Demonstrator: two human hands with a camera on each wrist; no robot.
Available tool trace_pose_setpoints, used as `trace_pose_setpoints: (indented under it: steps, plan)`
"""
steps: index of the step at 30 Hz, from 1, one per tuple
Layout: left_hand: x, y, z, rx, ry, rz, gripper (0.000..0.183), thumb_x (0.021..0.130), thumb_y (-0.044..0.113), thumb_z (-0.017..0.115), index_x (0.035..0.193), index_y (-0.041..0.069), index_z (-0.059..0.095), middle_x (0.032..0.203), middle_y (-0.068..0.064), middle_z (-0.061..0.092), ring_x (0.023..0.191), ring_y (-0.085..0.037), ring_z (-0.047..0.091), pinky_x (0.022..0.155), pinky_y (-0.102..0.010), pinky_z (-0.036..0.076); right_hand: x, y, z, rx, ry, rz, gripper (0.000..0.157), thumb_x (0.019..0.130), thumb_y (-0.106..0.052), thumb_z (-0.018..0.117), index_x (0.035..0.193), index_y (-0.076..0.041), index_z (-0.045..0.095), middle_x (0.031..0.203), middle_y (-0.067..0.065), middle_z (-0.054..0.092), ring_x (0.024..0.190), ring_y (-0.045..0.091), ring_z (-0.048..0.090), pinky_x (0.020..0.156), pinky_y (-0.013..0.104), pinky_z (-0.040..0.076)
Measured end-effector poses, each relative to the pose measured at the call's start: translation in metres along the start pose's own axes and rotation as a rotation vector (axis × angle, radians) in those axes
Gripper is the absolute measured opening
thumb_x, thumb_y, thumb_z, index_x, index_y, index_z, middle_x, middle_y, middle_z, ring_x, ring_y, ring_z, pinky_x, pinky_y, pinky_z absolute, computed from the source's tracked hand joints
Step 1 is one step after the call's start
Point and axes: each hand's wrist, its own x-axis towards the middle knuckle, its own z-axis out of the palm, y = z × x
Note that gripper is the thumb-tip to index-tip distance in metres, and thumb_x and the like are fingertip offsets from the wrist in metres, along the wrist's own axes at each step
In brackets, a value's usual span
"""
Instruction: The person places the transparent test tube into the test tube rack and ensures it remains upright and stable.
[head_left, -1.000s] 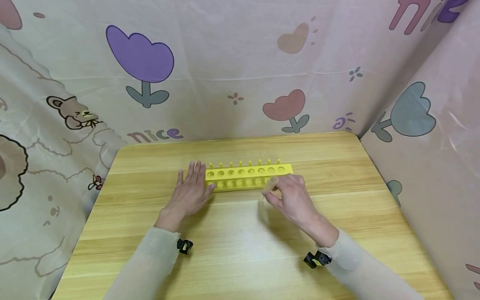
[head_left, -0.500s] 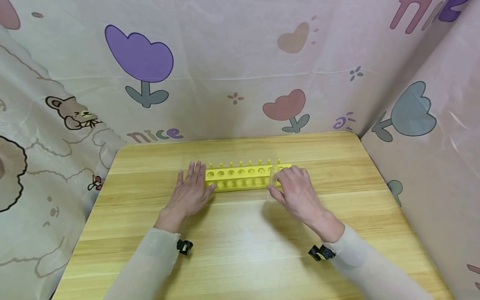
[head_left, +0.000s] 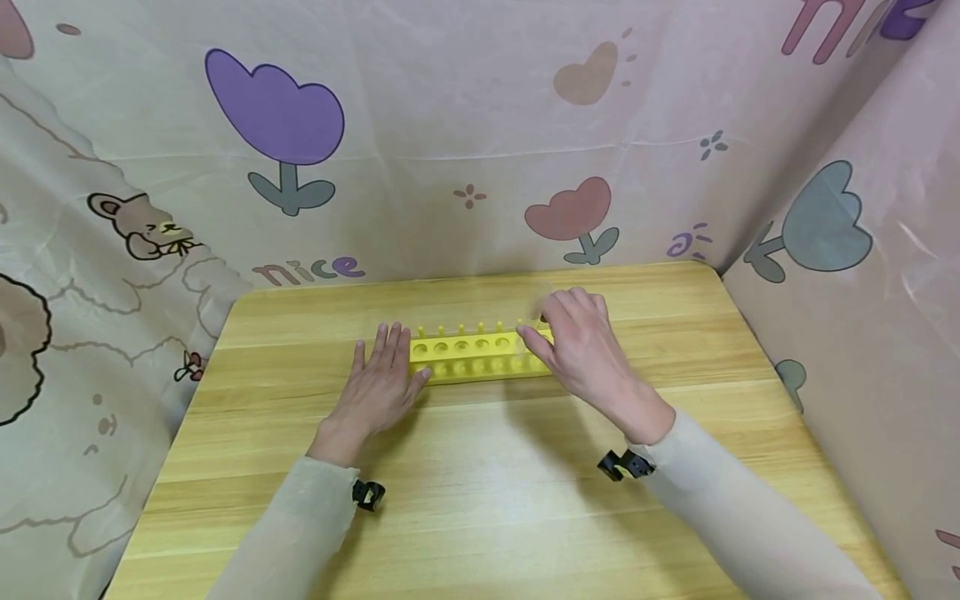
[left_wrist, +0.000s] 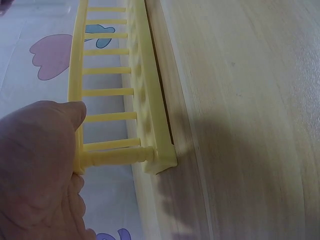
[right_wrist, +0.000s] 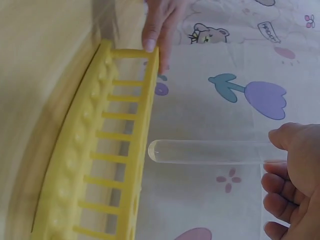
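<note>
A long yellow test tube rack (head_left: 465, 358) stands on the table, with a row of round holes along its top and a row of short pegs behind. My left hand (head_left: 378, 383) rests against its left end, fingers straight; in the left wrist view the thumb (left_wrist: 75, 114) touches the top edge. Above the right part of the rack, my right hand (head_left: 585, 346) pinches a clear test tube (right_wrist: 215, 151) between thumb and fingers. The tube's rounded end points at the rack's top and is just apart from it. My right hand hides the rack's right end in the head view.
The wooden table (head_left: 450, 500) spreads in front of and on both sides of the rack. A printed curtain (head_left: 450, 125) hangs behind the table and at its sides. Both wrists carry a small black camera mount (head_left: 626, 464).
My right hand, gripping the test tube, has risen from in front of the rack to above its right part, and the tube has turned upright. The left hand and the rack stay put.
</note>
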Motion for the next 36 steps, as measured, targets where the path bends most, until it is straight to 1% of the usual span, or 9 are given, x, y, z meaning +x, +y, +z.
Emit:
trace_pose_setpoints:
  steps: [4, 9, 17, 20, 26, 36]
  plan:
    - [-0.001, -0.001, 0.0, -0.003, -0.001, -0.005, 0.082, 0.113, 0.05, 0.036, 0.168, 0.001, 0.0, 0.176, -0.018, -0.006, 0.163, -0.036, -0.009, 0.13, -0.064, -0.007, 0.012, -0.002, 0.008, 0.017, 0.0, 0.006, 0.025, 0.098, -0.027, 0.076, 0.101, -0.004, 0.066, 0.089, 0.01, 0.065, 0.086, 0.033, 0.055, 0.077, 0.048, 0.039]
    - [-0.001, -0.001, 0.001, 0.0, -0.003, -0.003, 0.082, 0.113, 0.052, 0.034, 0.168, 0.002, -0.001, 0.176, -0.017, -0.007, 0.163, -0.035, -0.01, 0.13, -0.062, -0.009, 0.019, -0.001, 0.018, 0.003, 0.014, -0.002, 0.026, 0.098, -0.026, 0.076, 0.099, -0.003, 0.064, 0.084, 0.009, 0.063, 0.083, 0.033, 0.053, 0.075, 0.047, 0.039]
    - [0.0, -0.002, 0.003, 0.009, 0.006, 0.008, 0.083, 0.113, 0.053, 0.033, 0.168, 0.002, -0.002, 0.176, -0.017, -0.008, 0.164, -0.036, -0.009, 0.13, -0.063, -0.007, 0.019, 0.004, 0.028, -0.02, 0.007, 0.001, 0.026, 0.1, -0.028, 0.073, 0.099, -0.003, 0.065, 0.084, 0.01, 0.064, 0.081, 0.032, 0.053, 0.075, 0.046, 0.039]
    - [0.001, -0.003, 0.003, 0.008, 0.006, 0.006, 0.083, 0.113, 0.053, 0.033, 0.168, 0.002, -0.003, 0.176, -0.016, -0.008, 0.164, -0.036, -0.008, 0.13, -0.062, -0.008, 0.019, 0.004, 0.029, -0.026, 0.001, 0.004, 0.026, 0.1, -0.028, 0.073, 0.099, -0.003, 0.065, 0.083, 0.01, 0.064, 0.081, 0.032, 0.053, 0.074, 0.046, 0.038]
    - [0.0, -0.002, 0.002, 0.022, 0.012, 0.009, 0.082, 0.113, 0.053, 0.032, 0.168, 0.001, -0.002, 0.176, -0.017, -0.007, 0.164, -0.036, -0.007, 0.131, -0.064, -0.003, 0.019, 0.005, 0.034, -0.033, -0.009, 0.012, 0.028, 0.098, -0.028, 0.076, 0.097, -0.002, 0.066, 0.083, 0.01, 0.064, 0.081, 0.032, 0.055, 0.075, 0.046, 0.039]
    - [-0.001, -0.001, 0.0, 0.026, 0.005, 0.004, 0.082, 0.114, 0.052, 0.032, 0.168, 0.001, -0.002, 0.176, -0.018, -0.007, 0.164, -0.037, -0.007, 0.131, -0.065, -0.002, 0.013, 0.007, 0.046, -0.043, -0.092, 0.063, 0.029, 0.099, -0.029, 0.075, 0.097, -0.002, 0.067, 0.087, 0.011, 0.067, 0.084, 0.032, 0.057, 0.081, 0.049, 0.042]
